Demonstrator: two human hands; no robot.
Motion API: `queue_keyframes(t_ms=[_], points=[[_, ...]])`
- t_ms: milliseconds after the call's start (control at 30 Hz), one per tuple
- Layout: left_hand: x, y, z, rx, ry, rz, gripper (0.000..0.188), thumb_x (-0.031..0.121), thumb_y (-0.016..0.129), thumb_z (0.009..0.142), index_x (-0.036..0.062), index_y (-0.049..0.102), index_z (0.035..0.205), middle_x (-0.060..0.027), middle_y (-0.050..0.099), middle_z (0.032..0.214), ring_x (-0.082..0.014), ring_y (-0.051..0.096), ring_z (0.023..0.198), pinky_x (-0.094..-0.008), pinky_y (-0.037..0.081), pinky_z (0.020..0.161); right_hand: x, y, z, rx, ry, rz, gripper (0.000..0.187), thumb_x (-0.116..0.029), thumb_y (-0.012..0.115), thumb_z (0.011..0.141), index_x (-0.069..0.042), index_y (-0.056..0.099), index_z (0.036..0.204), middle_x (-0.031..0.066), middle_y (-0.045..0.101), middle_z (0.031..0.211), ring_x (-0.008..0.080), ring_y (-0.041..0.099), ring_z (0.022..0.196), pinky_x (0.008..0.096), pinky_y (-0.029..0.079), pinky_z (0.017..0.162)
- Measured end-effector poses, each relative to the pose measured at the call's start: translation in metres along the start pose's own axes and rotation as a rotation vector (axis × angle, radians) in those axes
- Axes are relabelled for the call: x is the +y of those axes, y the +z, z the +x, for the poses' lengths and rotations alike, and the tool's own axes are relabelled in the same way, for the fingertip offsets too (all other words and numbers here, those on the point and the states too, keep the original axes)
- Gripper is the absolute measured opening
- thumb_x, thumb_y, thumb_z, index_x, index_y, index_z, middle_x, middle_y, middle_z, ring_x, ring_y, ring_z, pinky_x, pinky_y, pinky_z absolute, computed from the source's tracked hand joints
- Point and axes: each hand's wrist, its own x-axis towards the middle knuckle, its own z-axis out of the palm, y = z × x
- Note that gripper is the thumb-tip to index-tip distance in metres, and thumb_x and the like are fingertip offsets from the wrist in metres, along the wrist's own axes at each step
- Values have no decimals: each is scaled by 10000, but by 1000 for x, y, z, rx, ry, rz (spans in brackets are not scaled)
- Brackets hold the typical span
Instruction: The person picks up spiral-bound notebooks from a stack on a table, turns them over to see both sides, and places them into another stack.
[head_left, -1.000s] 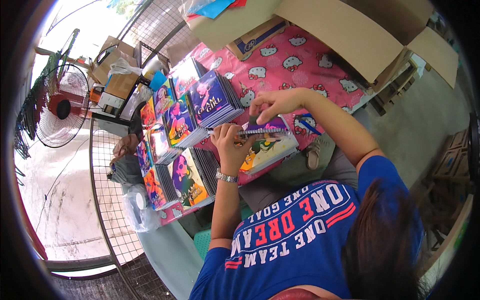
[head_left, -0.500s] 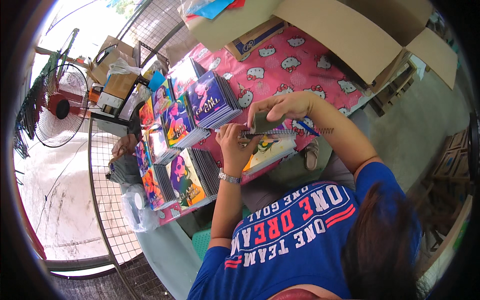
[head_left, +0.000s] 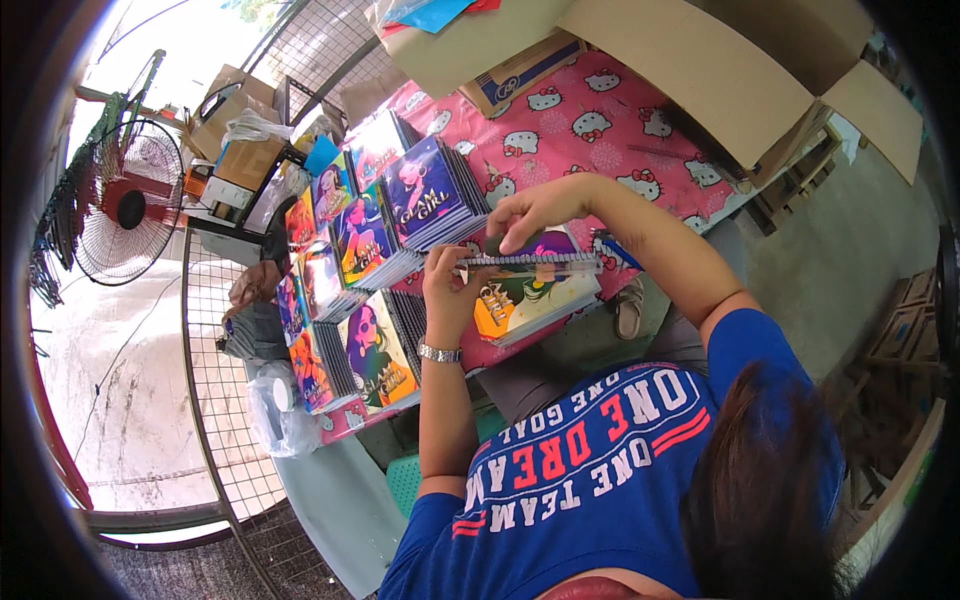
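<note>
My left hand (head_left: 447,287), with a metal watch at the wrist, pinches the left end of a spiral notebook's wire-bound edge (head_left: 530,262). The notebook's purple cover (head_left: 552,243) shows beyond the coil. Below it lies a stack of notebooks with a yellow and orange cover (head_left: 520,300). Just above the coil's left part, my right hand (head_left: 540,212) bends over with fingers curled and thumb close to them. A small dark patch shows under its fingertips, too hidden to name. Beside the coil's right end rests a slim blue object (head_left: 622,252), partly behind my right forearm.
Several stacks of bright spiral notebooks (head_left: 425,190) stand left on the pink patterned tablecloth (head_left: 600,120). A large open cardboard box (head_left: 690,80) is at the far right, a smaller box (head_left: 525,72) at the back. A fan (head_left: 130,205) stands left, near a clear plastic bag (head_left: 272,410).
The olive piece in my right hand no longer shows plainly, and more purple cover is visible. The coil that stuck out past the notebook's right end is no longer seen there.
</note>
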Motion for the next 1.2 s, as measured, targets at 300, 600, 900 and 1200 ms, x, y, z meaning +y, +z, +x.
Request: queue_keyframes(t_ms=[300,600,900,1200], points=[[-17,4,-5,-40,-137,-274,300,60,836,714,22,615,913,-21,570,856,-101,559,713,-244,443,601,-6,7,8,-20,-58,181,495,-403,712,862,-40,594,1176,24,626,1062,107,567,944,263,445,833],[-34,14,-11,36,-280,-347,249,47,772,803,18,645,1015,-13,645,963,-61,563,721,-233,463,599,67,-53,-34,744,608,-837,526,-461,738,779,-137,649,1184,88,640,1204,267,579,1121,424,450,937],[-17,24,-29,310,-329,-574,256,59,627,944,-6,598,1190,-42,650,922,-65,603,705,-217,550,567,165,78,-132,1038,382,-1286,627,-361,701,830,-102,506,1367,148,528,1352,362,454,1277,520,353,1064],[-6,29,-27,318,-240,-444,179,59,671,920,-8,634,1082,-63,677,943,-81,641,707,-213,536,599,43,126,-69,949,-215,-892,642,-248,743,759,-38,530,1327,162,569,1229,363,515,1147,451,395,1012]])
